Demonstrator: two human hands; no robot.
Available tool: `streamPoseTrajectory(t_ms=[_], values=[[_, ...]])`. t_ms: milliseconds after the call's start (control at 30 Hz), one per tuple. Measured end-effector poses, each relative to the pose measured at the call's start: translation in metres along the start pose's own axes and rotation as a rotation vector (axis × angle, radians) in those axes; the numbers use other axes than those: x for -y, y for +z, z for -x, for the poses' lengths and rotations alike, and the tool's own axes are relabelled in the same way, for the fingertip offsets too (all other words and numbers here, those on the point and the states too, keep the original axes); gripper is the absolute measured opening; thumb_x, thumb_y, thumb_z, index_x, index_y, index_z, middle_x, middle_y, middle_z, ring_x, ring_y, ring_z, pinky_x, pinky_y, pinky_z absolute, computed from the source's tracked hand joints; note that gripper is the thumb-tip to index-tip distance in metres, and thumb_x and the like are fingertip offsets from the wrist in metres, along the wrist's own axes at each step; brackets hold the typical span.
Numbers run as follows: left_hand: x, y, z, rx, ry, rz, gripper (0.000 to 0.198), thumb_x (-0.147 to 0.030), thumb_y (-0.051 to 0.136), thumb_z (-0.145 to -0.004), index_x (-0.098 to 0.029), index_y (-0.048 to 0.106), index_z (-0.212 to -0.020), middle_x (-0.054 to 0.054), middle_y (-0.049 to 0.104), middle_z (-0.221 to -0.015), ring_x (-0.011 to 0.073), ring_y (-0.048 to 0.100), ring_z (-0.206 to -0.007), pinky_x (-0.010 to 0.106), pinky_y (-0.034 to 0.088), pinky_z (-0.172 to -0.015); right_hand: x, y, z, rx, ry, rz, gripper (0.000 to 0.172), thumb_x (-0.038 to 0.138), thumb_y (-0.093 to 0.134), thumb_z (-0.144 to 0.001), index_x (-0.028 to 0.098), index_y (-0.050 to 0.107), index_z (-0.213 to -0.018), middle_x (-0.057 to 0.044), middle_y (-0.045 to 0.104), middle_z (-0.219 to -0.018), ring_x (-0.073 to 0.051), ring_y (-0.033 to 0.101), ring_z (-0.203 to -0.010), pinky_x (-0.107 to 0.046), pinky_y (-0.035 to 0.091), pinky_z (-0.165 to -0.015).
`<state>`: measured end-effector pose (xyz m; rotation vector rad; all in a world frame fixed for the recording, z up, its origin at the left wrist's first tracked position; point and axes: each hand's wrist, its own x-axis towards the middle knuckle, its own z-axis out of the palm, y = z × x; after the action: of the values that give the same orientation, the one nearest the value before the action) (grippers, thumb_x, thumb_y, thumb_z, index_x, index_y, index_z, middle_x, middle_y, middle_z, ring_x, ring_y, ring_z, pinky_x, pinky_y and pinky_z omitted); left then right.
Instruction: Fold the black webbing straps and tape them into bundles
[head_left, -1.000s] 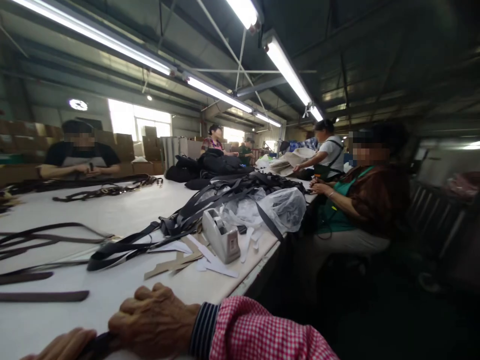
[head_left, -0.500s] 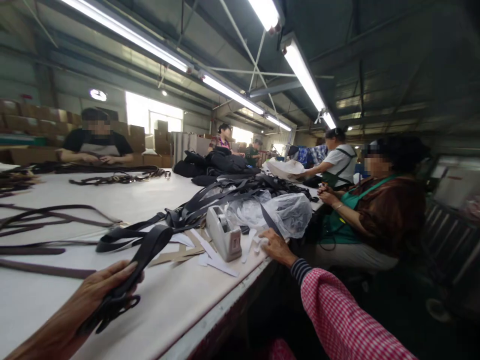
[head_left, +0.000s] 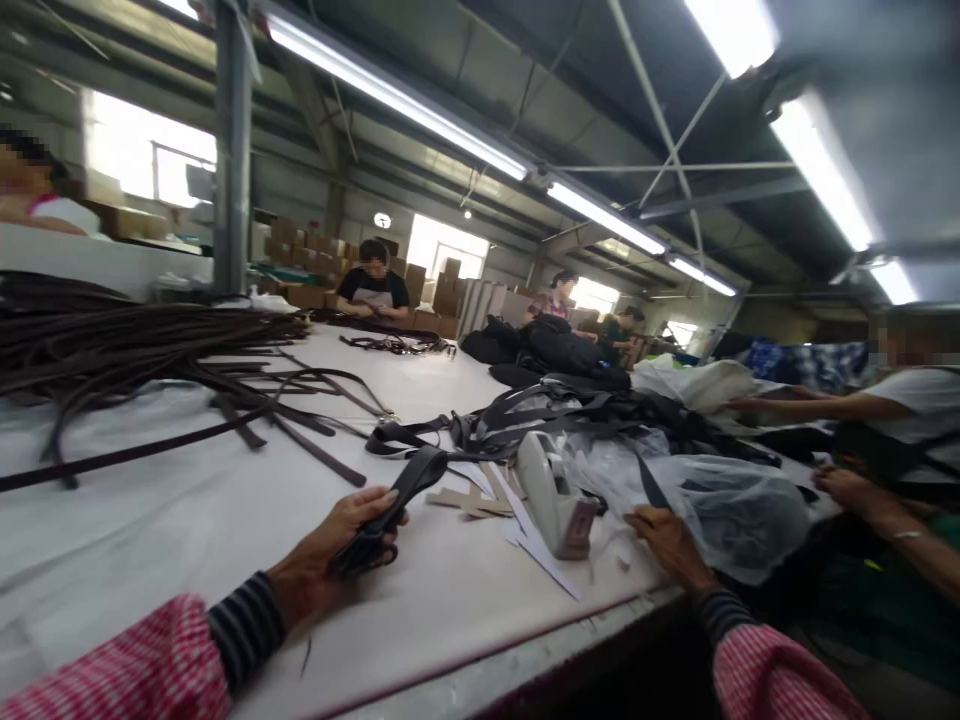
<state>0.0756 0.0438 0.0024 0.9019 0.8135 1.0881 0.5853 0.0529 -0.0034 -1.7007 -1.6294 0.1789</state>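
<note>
My left hand (head_left: 330,555) is closed round a folded black strap (head_left: 394,500) just above the white table (head_left: 225,520). My right hand (head_left: 671,545) rests on the table beside a grey tape dispenser (head_left: 555,495), its fingers on small white paper strips (head_left: 540,550) next to a clear plastic bag (head_left: 720,510). Whether the right fingers grip a strip is hidden. Both sleeves are red checked with striped cuffs.
A heap of dark straps (head_left: 112,340) covers the far left of the table. More black straps and bags (head_left: 555,400) lie in the middle. Other people sit along the far side and at the right, one arm (head_left: 885,500) close by. The table's edge (head_left: 525,660) runs near me.
The view has swung left and closer. My left hand has kept the black strap and moved toward the centre. My right hand stays by the tape dispenser and plastic bag.
</note>
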Motion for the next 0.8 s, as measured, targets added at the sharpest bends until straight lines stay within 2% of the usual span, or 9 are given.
streamPoseTrajectory(t_ms=[100,200,300,433,500,633,733,800], values=[[0.003,-0.006,-0.005,-0.093,-0.002,0.008,0.019,-0.026,0.077,-0.083,-0.014,0.064,-0.089,0.005,0.068,-0.082,0.0092,0.059,-0.049,0.020,0.057,-0.045,0.017,-0.002,-0.007,-0.031,0.054,-0.019,0.030,0.043,0.067,-0.066,0.021,0.055,-0.049,-0.003,0.058,-0.054,-0.020,0.057,-0.061,-0.032,0.046,-0.063],[0.007,-0.009,-0.012,-0.144,0.027,-0.007,0.013,-0.021,0.075,-0.083,-0.015,0.066,-0.091,0.005,0.070,-0.083,0.0105,0.061,-0.048,0.020,0.057,-0.043,0.022,-0.001,-0.010,-0.045,0.148,-0.063,0.028,0.039,0.069,-0.065,0.018,0.059,-0.050,-0.002,0.058,-0.050,-0.016,0.053,-0.049,-0.027,0.042,-0.049],[0.009,-0.010,-0.013,-0.131,0.049,-0.016,0.010,-0.021,0.074,-0.082,-0.015,0.068,-0.087,0.005,0.070,-0.076,0.0106,0.060,-0.046,0.019,0.058,-0.044,0.026,-0.004,-0.010,-0.060,0.200,-0.160,0.029,0.040,0.072,-0.066,0.015,0.062,-0.055,-0.003,0.062,-0.052,-0.015,0.054,-0.046,-0.023,0.039,-0.042],[0.005,-0.006,-0.008,-0.121,0.057,-0.035,0.012,-0.025,0.076,-0.080,-0.014,0.071,-0.082,0.004,0.066,-0.068,0.0115,0.060,-0.046,0.017,0.057,-0.043,0.045,-0.019,-0.014,-0.220,0.183,-0.289,0.033,0.045,0.073,-0.067,0.015,0.061,-0.061,-0.001,0.059,-0.052,-0.011,0.050,-0.044,-0.019,0.035,-0.037],[0.002,-0.003,-0.006,-0.125,0.063,-0.026,0.015,-0.024,0.079,-0.077,-0.015,0.071,-0.086,0.005,0.068,-0.073,0.0124,0.061,-0.048,0.017,0.057,-0.044,0.064,-0.029,-0.020,-0.308,0.156,-0.356,0.036,0.048,0.074,-0.066,0.015,0.062,-0.066,0.000,0.059,-0.053,-0.010,0.049,-0.044,-0.018,0.032,-0.036],[0.001,0.001,-0.004,-0.041,0.097,0.022,0.031,-0.030,0.087,-0.069,-0.017,0.069,-0.091,0.004,0.069,-0.078,0.0114,0.058,-0.049,0.020,0.054,-0.043,0.121,-0.036,-0.027,-0.374,0.084,-0.512,0.045,0.054,0.074,-0.067,0.015,0.062,-0.084,-0.006,0.071,-0.073,-0.013,0.061,-0.054,-0.018,0.037,-0.039],[-0.002,0.004,0.000,0.043,0.088,0.035,0.041,-0.041,0.090,-0.068,-0.017,0.068,-0.094,0.003,0.067,-0.079,0.0108,0.057,-0.053,0.021,0.054,-0.046,0.172,-0.017,-0.017,-0.308,0.023,-0.639,0.048,0.055,0.076,-0.069,0.016,0.059,-0.091,-0.008,0.074,-0.079,-0.016,0.066,-0.054,-0.019,0.040,-0.039],[-0.006,0.007,0.004,0.087,0.085,0.029,0.043,-0.045,0.088,-0.071,-0.017,0.067,-0.095,0.003,0.066,-0.080,0.0104,0.056,-0.055,0.021,0.054,-0.049,0.204,0.010,-0.003,-0.221,0.005,-0.765,0.047,0.053,0.078,-0.070,0.017,0.058,-0.092,-0.008,0.075,-0.078,-0.018,0.069,-0.054,-0.020,0.041,-0.039]])
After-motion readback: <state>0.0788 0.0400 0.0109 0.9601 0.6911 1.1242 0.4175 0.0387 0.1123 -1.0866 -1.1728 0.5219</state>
